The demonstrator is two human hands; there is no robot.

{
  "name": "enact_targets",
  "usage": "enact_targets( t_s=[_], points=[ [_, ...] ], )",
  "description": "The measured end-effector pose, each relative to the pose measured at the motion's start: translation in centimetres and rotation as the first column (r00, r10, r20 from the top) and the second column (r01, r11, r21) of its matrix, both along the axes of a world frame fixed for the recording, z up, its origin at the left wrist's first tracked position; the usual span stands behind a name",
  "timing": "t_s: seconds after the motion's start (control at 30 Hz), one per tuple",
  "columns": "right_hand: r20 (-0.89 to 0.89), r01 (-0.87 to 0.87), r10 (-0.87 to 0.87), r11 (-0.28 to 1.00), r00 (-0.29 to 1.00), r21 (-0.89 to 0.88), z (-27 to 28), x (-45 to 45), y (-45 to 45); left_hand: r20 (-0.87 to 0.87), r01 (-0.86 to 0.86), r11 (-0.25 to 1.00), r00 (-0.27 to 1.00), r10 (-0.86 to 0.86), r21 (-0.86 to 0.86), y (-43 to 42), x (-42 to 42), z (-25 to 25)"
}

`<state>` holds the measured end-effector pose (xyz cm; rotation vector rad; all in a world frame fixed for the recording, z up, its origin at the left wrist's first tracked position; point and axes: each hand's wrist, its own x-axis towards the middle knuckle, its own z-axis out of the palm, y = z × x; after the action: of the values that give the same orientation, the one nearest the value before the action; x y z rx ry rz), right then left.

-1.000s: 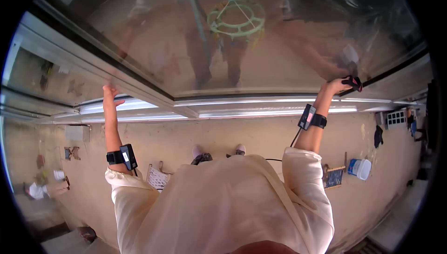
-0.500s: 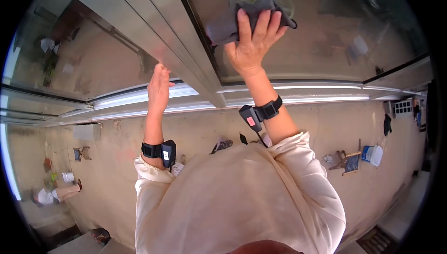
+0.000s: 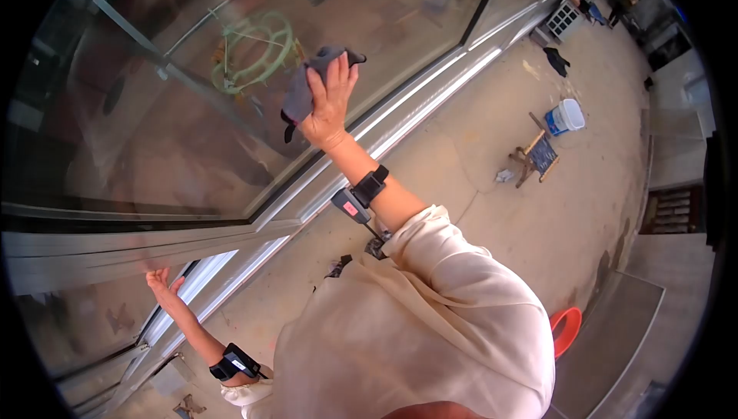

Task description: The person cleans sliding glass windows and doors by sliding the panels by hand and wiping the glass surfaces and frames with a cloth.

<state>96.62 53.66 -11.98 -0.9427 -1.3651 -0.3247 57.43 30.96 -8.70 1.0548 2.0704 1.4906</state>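
My right hand (image 3: 329, 111) presses a dark grey cloth (image 3: 301, 98) flat against a large glass pane (image 3: 384, 58), its fingers spread over the cloth. Behind the glass, to the left of the cloth, a round pale green hanger (image 3: 257, 54) shows. Lower left, my left hand (image 3: 163, 284) is raised at the metal window frame (image 3: 138, 254), fingers apart and holding nothing; its fingertips are at the frame's lower edge. Each forearm wears a black strapped device.
On the floor to the right are a small folding stool (image 3: 542, 156), a white and blue bucket (image 3: 565, 117) and a black cloth (image 3: 556, 61). A red basin (image 3: 566, 331) lies lower right. Another person (image 3: 624, 4) is far off at the upper right.
The view has turned, so the window now runs diagonally. My right hand moved from the pane's lower right corner onto the glass with the cloth. My left hand remains at the frame.
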Motion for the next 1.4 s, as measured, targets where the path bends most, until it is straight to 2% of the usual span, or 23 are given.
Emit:
enact_targets(
  t_s=[0.17, 0.23, 0.3, 0.4, 0.5, 0.53, 0.57, 0.6, 0.63, 0.7, 0.73, 0.87, 0.93, 1.0, 1.03, 1.1, 1.13, 1.2, 1.23, 1.27, 1.3, 1.33, 1.4],
  points=[
    [-0.353, 0.059, -0.055, 0.998, 0.934, 0.002, 1.2, 13.6, 7.8, 0.043, -0.134, 0.991, 0.99, 0.134, -0.013, -0.5, -1.4, -0.3],
    [-0.583, 0.003, -0.009, 1.0, 0.812, -0.011, 0.1, 19.2, 11.3, 0.056, -0.179, 0.982, 0.982, 0.182, -0.056, -0.8, -0.5, 0.4],
    [-0.499, 0.219, -0.31, 0.947, 0.81, -0.233, -3.8, 25.9, 15.7, 0.068, -0.247, 0.966, 0.965, 0.252, -0.08, -0.6, 0.4, 1.0],
    [-0.642, 0.114, -0.308, 0.938, 0.702, -0.326, -4.9, 32.4, 17.7, 0.033, -0.178, 0.979, 0.983, 0.182, -0.102, -0.7, 2.3, 2.7],
    [-0.864, -0.075, -0.133, 0.978, 0.486, -0.194, -9.4, 37.6, 21.3, 0.036, -0.176, 0.977, 0.983, 0.182, -0.121, -0.7, 2.3, 2.8],
    [-0.85, -0.022, -0.165, 0.979, 0.5, -0.203, -10.2, 37.8, 21.6, 0.018, -0.164, 0.979, 0.986, 0.167, -0.121, -0.7, 2.8, 3.1],
    [-0.86, -0.117, -0.131, 0.97, 0.493, -0.214, -10.1, 38.0, 21.4, 0.0, -0.155, 0.981, 0.988, 0.156, -0.12, -0.5, 3.4, 3.4],
    [-0.899, -0.18, -0.166, 0.949, 0.406, -0.257, -10.1, 37.7, 21.0, -0.008, -0.14, 0.983, 0.99, 0.14, -0.116, -0.5, 3.6, 3.4],
    [-0.925, -0.252, -0.212, 0.921, 0.316, -0.297, -10.0, 36.4, 20.0, -0.019, -0.132, 0.984, 0.991, 0.13, -0.116, -0.6, 3.6, 3.5],
    [-0.939, -0.356, -0.206, 0.885, 0.274, -0.299, -4.6, 28.7, 14.7, 0.002, -0.12, 0.986, 0.993, 0.121, -0.118, -0.4, 3.7, 3.6],
    [-0.96, -0.415, -0.157, 0.876, 0.233, -0.245, -5.3, 27.2, 14.3, -0.006, -0.107, 0.988, 0.994, 0.107, -0.111, -0.4, 3.7, 3.5],
    [-0.949, -0.399, -0.236, 0.865, 0.208, -0.303, -4.4, 15.1, 8.6, -0.064, -0.035, 0.996, 0.997, 0.03, -0.079, -0.5, 3.3, 3.0],
    [-0.955, -0.539, -0.183, 0.793, 0.233, -0.284, -3.7, 8.3, 3.9, -0.101, 0.012, 0.998, 0.995, -0.018, -0.064, -0.6, 3.3, 2.9],
    [-0.942, -0.613, -0.281, 0.717, 0.183, -0.333, -3.7, 1.6, -0.1, -0.117, 0.026, 0.999, 0.993, -0.031, -0.045, -0.5, 3.4, 2.8],
    [-0.968, -0.667, -0.131, 0.705, 0.213, -0.242, -6.0, -1.1, -1.4, -0.171, 0.047, 0.997, 0.984, -0.056, -0.056, -0.5, 3.4, 2.7],
    [-0.967, -0.762, -0.203, 0.599, 0.155, -0.247, -7.3, -6.8, -4.6, -0.219, 0.068, 0.996, 0.973, -0.078, -0.055, -0.6, 3.5, 2.8],
    [-0.954, -0.833, -0.278, 0.496, 0.115, -0.245, -6.6, -9.2, -6.5, -0.236, 0.09, 0.993, 0.966, -0.105, -0.071, -0.6, 3.6, 2.9],
    [-0.903, -0.892, -0.43, 0.401, 0.018, -0.209, -6.5, -14.5, -9.1, -0.271, 0.133, 0.989, 0.951, -0.147, -0.069, -0.6, 3.7, 3.1],
    [-0.845, -0.922, -0.535, 0.319, 0.015, -0.218, -5.7, -16.8, -10.4, -0.259, 0.155, 0.986, 0.952, -0.164, -0.057, -0.8, 3.5, 3.1],
    [-0.816, -0.954, -0.577, 0.223, 0.035, -0.199, -7.7, -18.8, -10.9, -0.271, 0.147, 0.987, 0.949, -0.16, -0.067, -0.9, 3.2, 3.0],
    [-0.776, -0.955, -0.629, 0.251, -0.036, -0.16, -7.8, -20.8, -11.4, -0.275, 0.156, 0.985, 0.947, -0.169, -0.07, -0.6, 3.2, 2.8],
    [-0.791, -0.933, -0.61, 0.309, -0.045, -0.185, -7.6, -21.1, -11.5, -0.25, 0.169, 0.983, 0.951, -0.181, -0.072, -0.6, 2.9, 2.3],
    [-0.77, -0.957, -0.608, 0.291, -0.195, 0.012, -7.0, -21.4, -12.0, -0.216, 0.171, 0.984, 0.96, -0.179, -0.057, -0.6, 2.3, 1.8]
  ],
)
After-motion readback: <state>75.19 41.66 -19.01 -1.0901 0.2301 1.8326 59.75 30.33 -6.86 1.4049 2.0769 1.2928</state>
